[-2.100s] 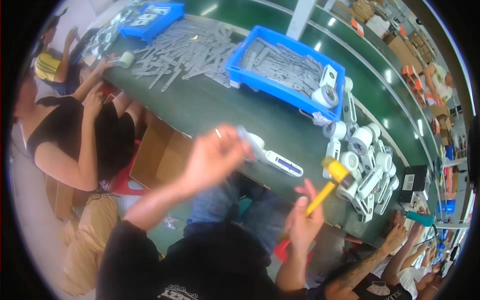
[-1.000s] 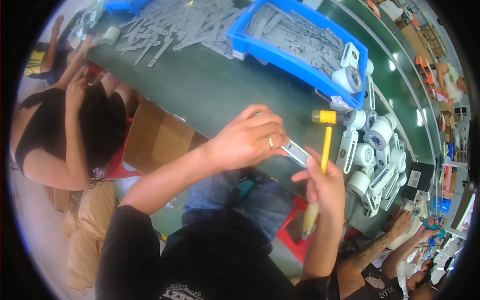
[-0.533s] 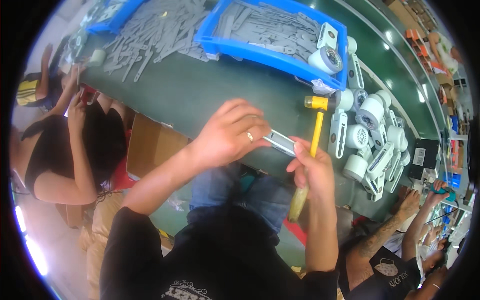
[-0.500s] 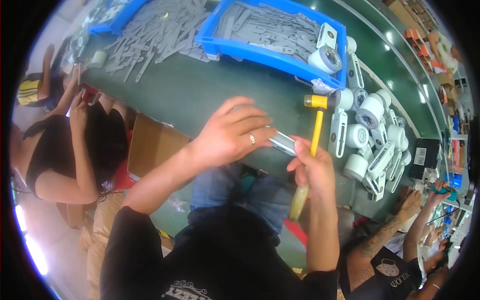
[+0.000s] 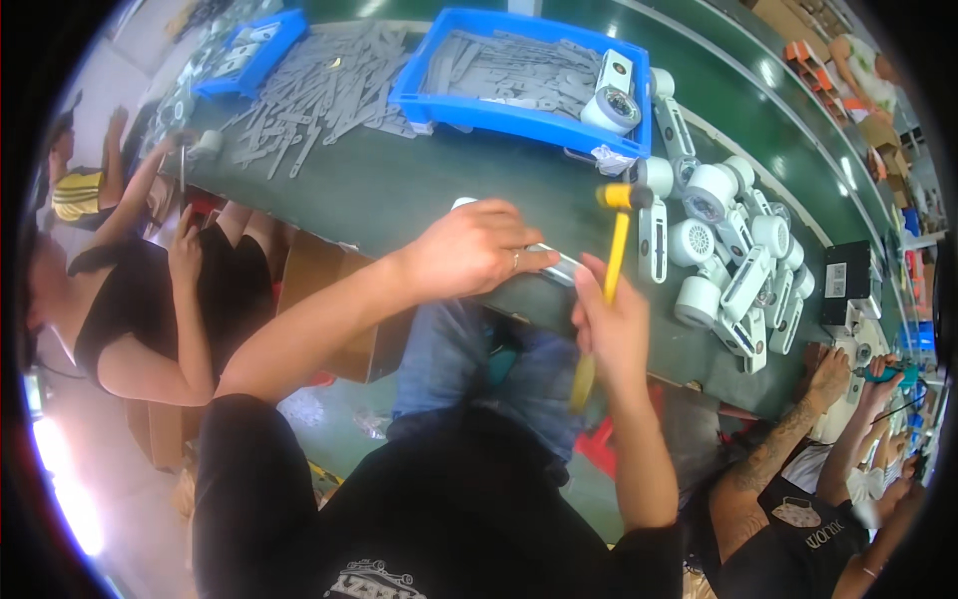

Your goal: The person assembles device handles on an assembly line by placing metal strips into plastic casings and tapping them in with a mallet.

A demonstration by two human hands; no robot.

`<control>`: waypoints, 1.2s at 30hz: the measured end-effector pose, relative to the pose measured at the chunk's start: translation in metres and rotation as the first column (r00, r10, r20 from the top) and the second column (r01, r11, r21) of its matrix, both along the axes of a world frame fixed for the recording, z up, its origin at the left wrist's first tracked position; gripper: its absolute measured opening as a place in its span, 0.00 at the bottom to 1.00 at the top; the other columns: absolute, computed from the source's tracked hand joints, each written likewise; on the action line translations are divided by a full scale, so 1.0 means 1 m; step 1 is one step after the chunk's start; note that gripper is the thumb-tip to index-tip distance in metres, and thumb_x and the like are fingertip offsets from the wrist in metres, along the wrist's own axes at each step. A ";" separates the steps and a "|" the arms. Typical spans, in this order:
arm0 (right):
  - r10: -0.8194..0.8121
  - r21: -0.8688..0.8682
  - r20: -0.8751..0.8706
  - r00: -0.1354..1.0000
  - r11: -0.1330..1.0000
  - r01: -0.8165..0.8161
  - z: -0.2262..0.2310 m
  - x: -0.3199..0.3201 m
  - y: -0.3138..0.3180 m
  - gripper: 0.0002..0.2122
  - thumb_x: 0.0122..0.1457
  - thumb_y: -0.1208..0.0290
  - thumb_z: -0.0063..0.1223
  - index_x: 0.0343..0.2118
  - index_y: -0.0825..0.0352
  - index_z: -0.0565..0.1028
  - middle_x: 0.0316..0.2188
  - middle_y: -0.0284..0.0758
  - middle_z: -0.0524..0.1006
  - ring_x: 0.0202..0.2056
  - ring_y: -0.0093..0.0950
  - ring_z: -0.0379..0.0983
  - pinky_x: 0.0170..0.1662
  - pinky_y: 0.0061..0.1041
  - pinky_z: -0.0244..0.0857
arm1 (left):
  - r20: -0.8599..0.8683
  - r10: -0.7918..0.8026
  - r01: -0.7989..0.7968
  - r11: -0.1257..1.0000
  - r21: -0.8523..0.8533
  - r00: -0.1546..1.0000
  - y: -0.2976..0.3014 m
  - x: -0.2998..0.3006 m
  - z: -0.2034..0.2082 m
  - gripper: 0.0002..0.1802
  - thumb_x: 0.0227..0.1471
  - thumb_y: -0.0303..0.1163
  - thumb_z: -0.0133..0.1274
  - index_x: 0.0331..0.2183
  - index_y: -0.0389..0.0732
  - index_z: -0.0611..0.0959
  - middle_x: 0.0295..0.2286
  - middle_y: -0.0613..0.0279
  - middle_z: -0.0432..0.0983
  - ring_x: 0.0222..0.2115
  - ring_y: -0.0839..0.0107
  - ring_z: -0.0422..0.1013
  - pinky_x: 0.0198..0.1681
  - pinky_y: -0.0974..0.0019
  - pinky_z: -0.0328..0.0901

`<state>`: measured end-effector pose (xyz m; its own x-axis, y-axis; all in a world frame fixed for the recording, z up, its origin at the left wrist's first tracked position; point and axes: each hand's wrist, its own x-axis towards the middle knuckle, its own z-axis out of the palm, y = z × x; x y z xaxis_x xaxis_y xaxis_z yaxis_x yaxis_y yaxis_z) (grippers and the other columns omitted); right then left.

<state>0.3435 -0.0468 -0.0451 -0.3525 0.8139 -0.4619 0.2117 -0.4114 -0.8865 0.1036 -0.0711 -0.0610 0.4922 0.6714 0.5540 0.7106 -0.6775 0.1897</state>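
Observation:
My left hand (image 5: 477, 252), a ring on one finger, is closed over a long white-and-grey plastic part (image 5: 561, 266). A pale end of what looks like the same part shows beyond its knuckles; the middle is hidden under the fingers. At the part's right end my right hand (image 5: 613, 324) pinches it with thumb and fingertips. That hand also grips a yellow-handled mallet (image 5: 617, 245), its yellow-and-black head up and the handle's end hanging below the palm.
A blue bin (image 5: 529, 112) of grey strips stands at the back, beside a loose pile of strips (image 5: 309, 90). White round-headed units (image 5: 733, 235) crowd the table's right side. Co-workers sit left and right; a cardboard box (image 5: 329, 290) stands below the left edge.
The whole view has shifted a little. My left hand has slid left along the part, and a pale end now shows past its knuckles. The mallet stays in my right hand.

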 end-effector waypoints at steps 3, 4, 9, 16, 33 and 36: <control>-0.071 0.257 -0.068 0.995 0.963 0.086 0.021 0.030 -0.042 0.27 0.79 0.61 0.34 0.76 0.64 0.51 0.15 0.25 0.65 0.14 0.14 0.62 0.17 0.18 0.55 | 0.031 0.024 -0.021 0.997 -0.075 0.999 -0.003 0.000 0.001 0.16 0.47 0.30 0.67 0.42 0.47 0.92 0.38 0.64 0.85 0.35 0.60 0.79 0.44 0.60 0.76; -0.016 0.254 0.045 0.999 0.967 0.004 0.040 0.038 -0.050 0.27 0.79 0.62 0.34 0.76 0.63 0.51 0.15 0.26 0.66 0.15 0.14 0.63 0.19 0.18 0.57 | 0.036 0.026 -0.023 0.996 -0.084 0.999 -0.005 0.000 0.000 0.16 0.47 0.30 0.67 0.42 0.47 0.92 0.38 0.64 0.85 0.35 0.60 0.79 0.44 0.60 0.76; 0.070 0.277 0.335 0.939 0.946 -0.170 0.056 0.045 -0.074 0.27 0.78 0.66 0.37 0.76 0.62 0.52 0.16 0.27 0.67 0.19 0.15 0.63 0.24 0.20 0.61 | 0.054 0.041 -0.039 0.999 -0.039 0.998 -0.002 0.000 -0.001 0.16 0.47 0.31 0.68 0.41 0.48 0.92 0.37 0.65 0.85 0.35 0.60 0.79 0.42 0.60 0.76; 0.080 0.273 0.339 0.937 0.945 -0.180 0.034 0.040 -0.078 0.26 0.77 0.69 0.38 0.76 0.63 0.55 0.17 0.30 0.67 0.20 0.16 0.64 0.27 0.22 0.62 | 0.057 0.028 -0.026 0.998 -0.050 0.998 -0.001 0.002 0.000 0.16 0.47 0.32 0.68 0.41 0.48 0.93 0.37 0.65 0.85 0.35 0.60 0.79 0.42 0.60 0.76; 0.092 0.309 0.333 0.938 0.929 -0.201 0.034 0.050 -0.075 0.27 0.77 0.68 0.41 0.76 0.58 0.54 0.17 0.28 0.66 0.18 0.17 0.63 0.25 0.22 0.62 | -0.064 -0.017 0.009 0.992 -0.129 0.998 0.008 -0.003 0.011 0.12 0.48 0.32 0.63 0.36 0.42 0.92 0.36 0.63 0.83 0.41 0.60 0.76 0.56 0.57 0.69; -0.062 0.235 0.085 0.995 0.971 0.040 0.036 0.055 -0.081 0.26 0.78 0.67 0.39 0.76 0.56 0.54 0.17 0.25 0.64 0.17 0.14 0.58 0.21 0.19 0.58 | -0.214 -0.255 0.241 0.966 -0.089 0.943 0.029 0.005 0.033 0.11 0.49 0.31 0.61 0.35 0.39 0.91 0.42 0.60 0.83 0.50 0.56 0.73 0.64 0.55 0.63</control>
<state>0.3988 -0.1283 -0.0092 -0.2732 0.9184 -0.2861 0.2796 -0.2088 -0.9371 0.1090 -0.0416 -0.0280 0.7530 0.5415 0.3738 0.5505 -0.8296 0.0929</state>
